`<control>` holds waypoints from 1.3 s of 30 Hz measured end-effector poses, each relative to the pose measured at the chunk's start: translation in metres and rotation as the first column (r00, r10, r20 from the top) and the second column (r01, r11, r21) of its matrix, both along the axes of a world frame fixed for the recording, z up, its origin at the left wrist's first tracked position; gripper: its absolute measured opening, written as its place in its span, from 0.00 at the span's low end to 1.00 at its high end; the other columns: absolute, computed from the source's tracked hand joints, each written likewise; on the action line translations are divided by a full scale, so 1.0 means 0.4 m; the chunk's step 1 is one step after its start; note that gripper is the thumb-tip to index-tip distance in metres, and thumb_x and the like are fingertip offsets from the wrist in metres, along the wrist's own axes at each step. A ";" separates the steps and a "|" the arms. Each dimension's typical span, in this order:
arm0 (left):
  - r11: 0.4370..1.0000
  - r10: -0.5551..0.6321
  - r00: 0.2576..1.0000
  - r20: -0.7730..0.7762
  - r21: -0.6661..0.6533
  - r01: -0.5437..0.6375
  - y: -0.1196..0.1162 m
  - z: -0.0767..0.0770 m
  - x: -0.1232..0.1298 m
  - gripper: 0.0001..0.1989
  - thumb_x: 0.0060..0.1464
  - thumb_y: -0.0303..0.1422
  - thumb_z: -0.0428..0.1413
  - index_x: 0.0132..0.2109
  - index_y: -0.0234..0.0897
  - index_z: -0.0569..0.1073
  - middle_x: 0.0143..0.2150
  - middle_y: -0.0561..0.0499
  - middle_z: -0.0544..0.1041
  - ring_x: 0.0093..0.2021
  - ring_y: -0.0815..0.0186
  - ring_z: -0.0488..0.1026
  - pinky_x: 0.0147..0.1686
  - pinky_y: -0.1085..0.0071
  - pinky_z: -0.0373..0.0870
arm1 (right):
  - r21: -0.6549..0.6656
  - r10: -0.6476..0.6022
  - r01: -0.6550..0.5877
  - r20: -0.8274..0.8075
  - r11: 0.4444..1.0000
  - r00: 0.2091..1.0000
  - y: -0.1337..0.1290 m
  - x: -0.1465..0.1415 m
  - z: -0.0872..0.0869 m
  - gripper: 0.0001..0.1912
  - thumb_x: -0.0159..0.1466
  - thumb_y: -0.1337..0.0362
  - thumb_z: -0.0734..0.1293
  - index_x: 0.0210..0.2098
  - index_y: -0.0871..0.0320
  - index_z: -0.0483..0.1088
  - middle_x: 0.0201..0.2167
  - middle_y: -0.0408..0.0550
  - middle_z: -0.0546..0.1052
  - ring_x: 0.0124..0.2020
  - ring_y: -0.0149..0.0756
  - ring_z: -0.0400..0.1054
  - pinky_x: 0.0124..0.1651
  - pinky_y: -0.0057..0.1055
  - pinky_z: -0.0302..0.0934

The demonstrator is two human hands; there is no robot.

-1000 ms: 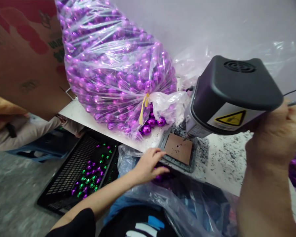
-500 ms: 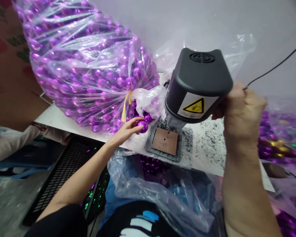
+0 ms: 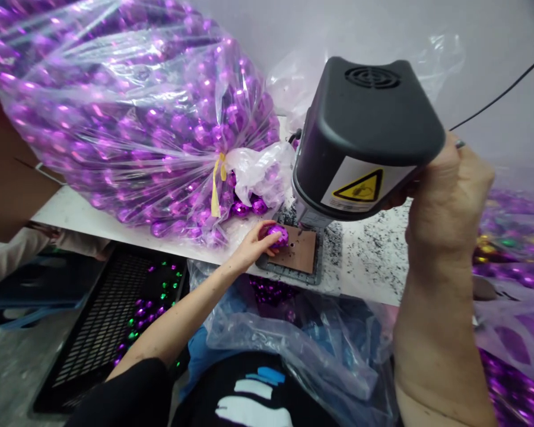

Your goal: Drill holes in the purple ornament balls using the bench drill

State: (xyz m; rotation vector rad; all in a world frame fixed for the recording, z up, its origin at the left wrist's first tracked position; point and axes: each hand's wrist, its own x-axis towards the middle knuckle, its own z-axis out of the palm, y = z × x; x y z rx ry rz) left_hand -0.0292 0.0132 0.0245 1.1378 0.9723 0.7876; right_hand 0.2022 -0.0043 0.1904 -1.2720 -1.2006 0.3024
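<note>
My left hand pinches a shiny purple ball between thumb and fingers. The ball is over the left part of a brown square board, which has a small hole and lies on the grey base of a small bench drill press. Its black motor housing bears a yellow warning label and hides most of the drill bit. At the housing's right side my right hand is closed; the housing covers whatever its fingers grip. Two more purple balls rest just behind my left hand.
A big tied clear bag of purple balls fills the table's left. Dark shavings litter the white table. A black crate with purple and green pieces stands lower left. Clear plastic covers my lap. Another person's sleeve shows far left.
My left hand has carried the purple ball rightward from beside the bag to the board. My right hand stays at the drill press. The view has shifted slightly.
</note>
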 end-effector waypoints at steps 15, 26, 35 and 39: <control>0.604 0.248 0.830 -0.500 0.749 0.271 -0.034 -0.053 0.087 0.25 0.58 0.42 0.65 0.57 0.38 0.69 0.53 0.44 0.77 0.53 0.57 0.75 0.53 0.61 0.72 | 0.038 -0.008 0.006 0.031 0.999 1.000 -0.001 -0.003 -0.003 0.26 0.68 0.45 0.61 0.28 0.63 0.64 0.22 0.39 0.64 0.18 0.19 0.60 0.22 0.20 0.53; 0.663 0.330 0.772 -0.542 0.716 0.219 -0.055 -0.068 0.136 0.24 0.56 0.40 0.66 0.55 0.39 0.68 0.50 0.44 0.76 0.55 0.53 0.71 0.68 0.47 0.53 | 0.024 0.033 -0.035 0.064 0.999 0.997 -0.008 0.005 0.004 0.23 0.68 0.49 0.63 0.26 0.61 0.62 0.16 0.37 0.60 0.17 0.21 0.59 0.19 0.21 0.49; 0.670 0.346 0.743 -0.573 0.705 0.231 -0.055 -0.067 0.139 0.22 0.56 0.38 0.65 0.53 0.39 0.68 0.49 0.45 0.75 0.55 0.55 0.71 0.70 0.47 0.50 | 0.061 -0.099 0.089 0.188 0.994 0.977 -0.079 -0.024 -0.018 0.18 0.69 0.52 0.63 0.30 0.59 0.67 0.21 0.37 0.64 0.20 0.19 0.59 0.24 0.24 0.52; 0.661 0.346 0.745 -0.571 0.712 0.238 -0.055 -0.066 0.136 0.20 0.57 0.39 0.65 0.52 0.39 0.68 0.49 0.46 0.75 0.54 0.55 0.71 0.71 0.47 0.49 | 0.044 -0.118 0.111 0.228 0.993 0.966 -0.092 -0.022 -0.024 0.18 0.69 0.52 0.63 0.30 0.59 0.68 0.23 0.38 0.65 0.23 0.20 0.61 0.27 0.26 0.54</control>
